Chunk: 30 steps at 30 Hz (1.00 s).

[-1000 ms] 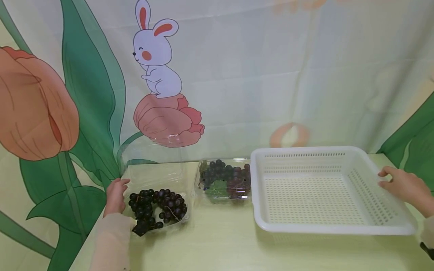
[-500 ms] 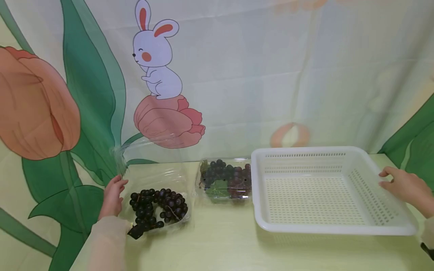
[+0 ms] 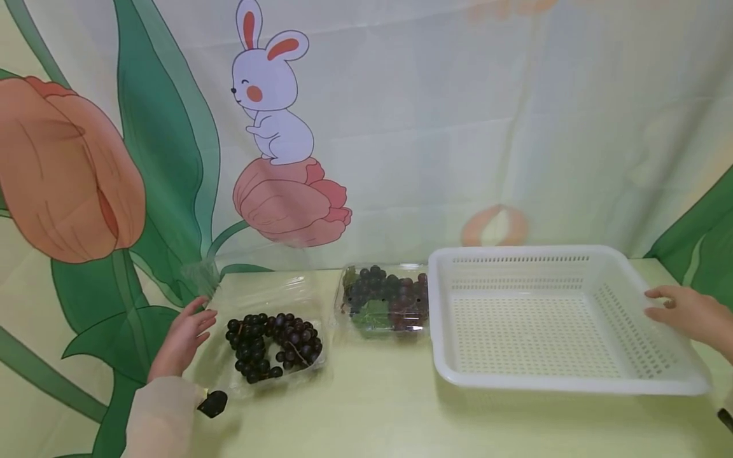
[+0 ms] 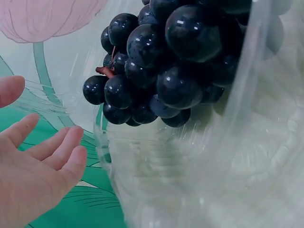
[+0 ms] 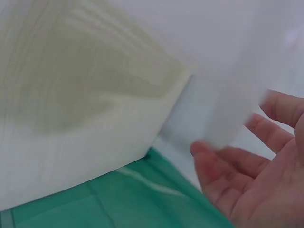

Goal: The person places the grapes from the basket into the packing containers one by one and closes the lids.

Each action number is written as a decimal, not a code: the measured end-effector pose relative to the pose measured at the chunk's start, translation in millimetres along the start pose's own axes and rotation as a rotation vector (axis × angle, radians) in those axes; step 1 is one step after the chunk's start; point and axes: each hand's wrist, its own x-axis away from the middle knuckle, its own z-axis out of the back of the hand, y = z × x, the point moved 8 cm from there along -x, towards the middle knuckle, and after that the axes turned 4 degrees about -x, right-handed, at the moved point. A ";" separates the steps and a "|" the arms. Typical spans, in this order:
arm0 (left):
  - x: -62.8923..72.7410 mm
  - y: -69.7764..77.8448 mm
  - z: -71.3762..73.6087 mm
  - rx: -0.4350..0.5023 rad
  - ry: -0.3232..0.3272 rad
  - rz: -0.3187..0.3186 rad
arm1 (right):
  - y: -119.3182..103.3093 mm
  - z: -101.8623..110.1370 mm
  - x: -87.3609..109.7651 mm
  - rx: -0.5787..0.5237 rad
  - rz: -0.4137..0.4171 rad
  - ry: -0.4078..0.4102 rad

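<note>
On the left of the table in the head view is a clear plastic fruit box [image 3: 292, 383], its lid [image 3: 272, 292] swung up and back. Dark grapes [image 3: 252, 346] lie inside; the left wrist view shows their bunch [image 4: 156, 71] up close. My left hand [image 3: 180, 337] hovers beside the box's left side, fingers loosely spread and holding nothing. At the far right, my right hand [image 3: 693, 315] grips the right rim of a white perforated plastic basket [image 3: 443, 369]. In the right wrist view some fingers [image 5: 204, 159] lie under the blurred rim.
A second, closed clear box [image 3: 380, 324] of grapes with a green leaf stands between the open box and the basket, against the basket's left side. Behind the table [image 3: 372, 407] hangs a printed cloth [image 3: 412, 127]. A small black device [image 3: 213, 404] sits at my left wrist.
My left hand has drawn away from the open box, leftward and nearer me. The clear lid has dropped farther back. The right hand stays at the basket rim; the head view shifts slightly.
</note>
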 end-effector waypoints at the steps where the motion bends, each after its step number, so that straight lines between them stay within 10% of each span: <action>1: 1.6 0.6 -0.2 -0.005 -0.006 -0.003 | -4.2 0.7 2.3 -0.004 0.002 -0.006; 16: 20.0 12.1 -0.2 -0.011 -0.031 -0.050 | -170.8 -15.4 40.8 -0.173 0.444 0.103; 30: 26.3 12.5 6.0 0.007 -0.058 -0.127 | -290.2 -81.6 51.1 -0.390 0.647 -0.097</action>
